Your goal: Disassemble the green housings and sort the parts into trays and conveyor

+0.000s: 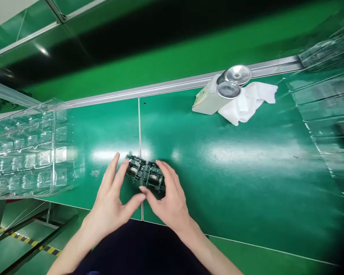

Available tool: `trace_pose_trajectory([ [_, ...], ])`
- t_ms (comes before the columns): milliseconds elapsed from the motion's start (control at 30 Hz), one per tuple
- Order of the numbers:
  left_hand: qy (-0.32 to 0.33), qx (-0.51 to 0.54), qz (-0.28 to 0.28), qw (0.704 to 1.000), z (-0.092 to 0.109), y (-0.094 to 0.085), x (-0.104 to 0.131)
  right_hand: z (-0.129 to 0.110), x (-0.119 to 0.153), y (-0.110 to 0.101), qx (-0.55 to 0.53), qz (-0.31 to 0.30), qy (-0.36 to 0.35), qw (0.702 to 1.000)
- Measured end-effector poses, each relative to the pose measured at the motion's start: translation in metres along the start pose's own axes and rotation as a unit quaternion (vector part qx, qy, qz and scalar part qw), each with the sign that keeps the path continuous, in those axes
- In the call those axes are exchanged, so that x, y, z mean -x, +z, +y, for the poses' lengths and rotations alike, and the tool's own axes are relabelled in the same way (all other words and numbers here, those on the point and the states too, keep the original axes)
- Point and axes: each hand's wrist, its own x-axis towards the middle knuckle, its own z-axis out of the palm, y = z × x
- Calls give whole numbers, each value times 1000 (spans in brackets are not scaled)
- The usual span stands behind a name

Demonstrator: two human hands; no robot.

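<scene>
Two small dark parts with metal pieces stand side by side on the green table, near its front edge. My left hand [114, 198] is beside the left part [135, 168], its index fingertip at that part's upper left side and its thumb stretched toward the other thumb. Around the right part [154, 176] curves my right hand [169, 194], with its fingers along the right side and its thumb just below. Both hands have fingers and thumb spread apart. Whether the fingertips press on the parts is hard to tell.
At the left lies a clear plastic tray [54, 152] with many pockets. Further clear trays [318, 141] are at the right. A white dispenser bottle [208, 100] with round metal tops stands at the back beside a crumpled white cloth [243, 105]. A metal rail [166, 87] runs behind.
</scene>
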Motion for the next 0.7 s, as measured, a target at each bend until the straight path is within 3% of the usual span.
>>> trace_pose_trajectory([
  [100, 21, 124, 5, 992, -35, -3, -16, 10, -4, -11, -12, -30, 23, 999],
  [267, 70, 342, -115, 930, -77, 14, -42, 20, 1, -28, -3, -70, 59, 996],
  [467, 55, 348, -161, 922, -80, 14, -52, 23, 6, -39, 56, -111, 11, 992],
  [700, 15, 411, -106, 906, -75, 20, -47, 15, 0, -45, 87, -132, 3, 987],
])
